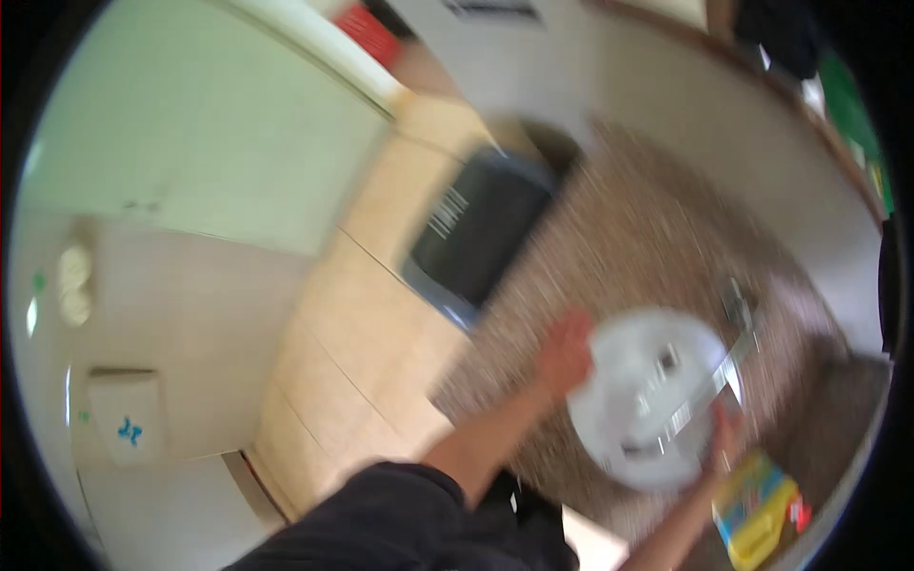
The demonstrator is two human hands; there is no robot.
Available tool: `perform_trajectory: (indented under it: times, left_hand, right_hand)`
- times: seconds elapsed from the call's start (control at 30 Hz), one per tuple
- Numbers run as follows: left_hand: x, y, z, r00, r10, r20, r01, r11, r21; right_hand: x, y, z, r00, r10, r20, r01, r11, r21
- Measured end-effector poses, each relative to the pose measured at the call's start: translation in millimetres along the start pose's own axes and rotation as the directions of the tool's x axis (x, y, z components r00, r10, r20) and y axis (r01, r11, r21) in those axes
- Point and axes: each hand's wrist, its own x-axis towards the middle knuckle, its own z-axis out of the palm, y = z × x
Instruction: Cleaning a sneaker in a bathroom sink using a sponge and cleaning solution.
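Observation:
A round white basin (609,409) sits in the brown speckled counter (657,209), with a small dark drain-like spot inside. My left hand (567,352) is at its left rim; motion smears the fingers. My right hand (725,440) is at the right rim, its fingers blurred and partly lost against the white. Whether either hand grips the rim or only rests there I cannot tell. Beyond the right hand stands a metal tap (736,305). A pale, shiny streak runs slantwise over the basin, too blurred to name. Near my right wrist is a yellow bottle (755,519) with a blue label and red cap.
A bin with a dark lid (490,228) stands on the tan tiled floor (328,381) left of the counter. Further left are a pale green door-like panel (219,124) and a white wall box (127,419). A light wall (705,105) bounds the counter's far side.

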Motion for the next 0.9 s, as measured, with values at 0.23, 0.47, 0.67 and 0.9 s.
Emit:
perform_trajectory:
  times: [0.23,0.47,0.67,0.9]
  left_hand:
    - [-20,16,-22,0.989,0.146,-0.015,-0.137,0.954,0.266]
    - [-23,1,-23,0.981,0.179,-0.079,-0.152,0.952,0.266]
    - [-26,8,-12,0.988,0.154,-0.02,-0.139,0.936,0.322]
    - [3,1,-22,0.997,0.059,-0.052,-0.035,0.924,0.38]
  right_hand:
    - [15,-38,32,0.969,-0.23,0.088,0.168,0.88,0.444]
    - [-65,-75,56,0.995,-0.092,-0.025,0.084,0.968,-0.238]
    - [-9,22,10,0.946,0.302,-0.115,-0.223,0.868,0.444]
    - [-5,34,62,0.984,-0.132,-0.123,0.117,0.985,-0.124]
